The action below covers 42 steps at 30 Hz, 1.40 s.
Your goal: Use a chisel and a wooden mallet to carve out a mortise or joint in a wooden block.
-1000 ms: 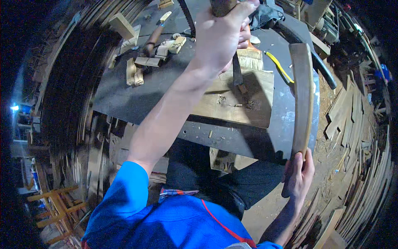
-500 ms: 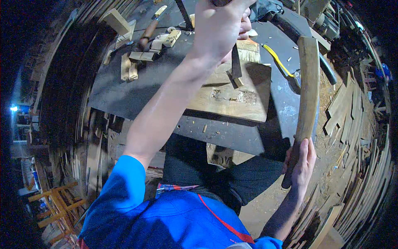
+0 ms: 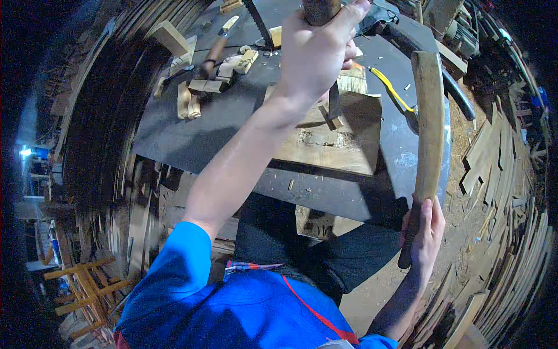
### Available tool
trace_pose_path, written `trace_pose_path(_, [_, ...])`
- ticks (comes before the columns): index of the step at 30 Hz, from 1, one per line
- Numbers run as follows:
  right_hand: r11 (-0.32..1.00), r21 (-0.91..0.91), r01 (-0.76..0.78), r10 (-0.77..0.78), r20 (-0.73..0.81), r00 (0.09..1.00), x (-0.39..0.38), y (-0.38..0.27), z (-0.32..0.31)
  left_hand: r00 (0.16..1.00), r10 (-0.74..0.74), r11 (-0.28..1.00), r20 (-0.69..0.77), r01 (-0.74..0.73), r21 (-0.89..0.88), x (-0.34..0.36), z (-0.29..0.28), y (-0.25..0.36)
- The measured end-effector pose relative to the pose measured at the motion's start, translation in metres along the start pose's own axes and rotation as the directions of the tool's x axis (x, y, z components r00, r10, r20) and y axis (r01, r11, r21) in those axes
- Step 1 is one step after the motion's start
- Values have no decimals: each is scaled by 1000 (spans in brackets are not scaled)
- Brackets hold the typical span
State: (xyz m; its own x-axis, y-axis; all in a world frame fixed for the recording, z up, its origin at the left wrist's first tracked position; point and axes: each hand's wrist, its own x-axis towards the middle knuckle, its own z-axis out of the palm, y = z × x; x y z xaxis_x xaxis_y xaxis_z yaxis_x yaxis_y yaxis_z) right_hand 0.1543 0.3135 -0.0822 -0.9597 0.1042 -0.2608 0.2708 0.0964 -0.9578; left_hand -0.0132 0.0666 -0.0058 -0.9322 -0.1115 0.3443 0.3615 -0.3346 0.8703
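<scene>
My left hand is closed around a dark handle; a narrow flat blade points down from beneath it to a small wood piece on a wide board. My right hand grips the lower part of a long, slightly curved wooden piece, held upright along the table's right side. Just left of its upper half lies a tool with a yellow handle.
On the dark table are wood offcuts, a wooden-handled tool, a saw and a dark bag. Stacked boards line the right; a wooden frame stands lower left.
Since a second ago, my right hand and the wooden piece have risen a little in the picture. My left hand keeps its grip, with only slight movement.
</scene>
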Motion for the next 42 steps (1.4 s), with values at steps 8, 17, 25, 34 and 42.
trace_pose_path(8, [999,-41,29,-30,-21,999,4,8,-1,998,-63,997,3,64,-47,-1,-4,5])
trace_pose_path(17, [994,-97,48,-50,-17,999,6,8,2,999,-37,999,-8,37,-2,-4,1,1])
trace_pose_path(25, [970,-169,177,-180,-4,984,11,28,-17,990,123,969,-64,-106,224,-11,0,-12])
trace_pose_path(34, [730,-255,634,-679,-167,715,-28,-96,-33,976,213,926,-34,-191,325,-20,19,-5])
trace_pose_path(42, [686,-478,548,-702,-236,672,-38,-179,-38,968,249,891,-42,-211,402,-16,19,-14])
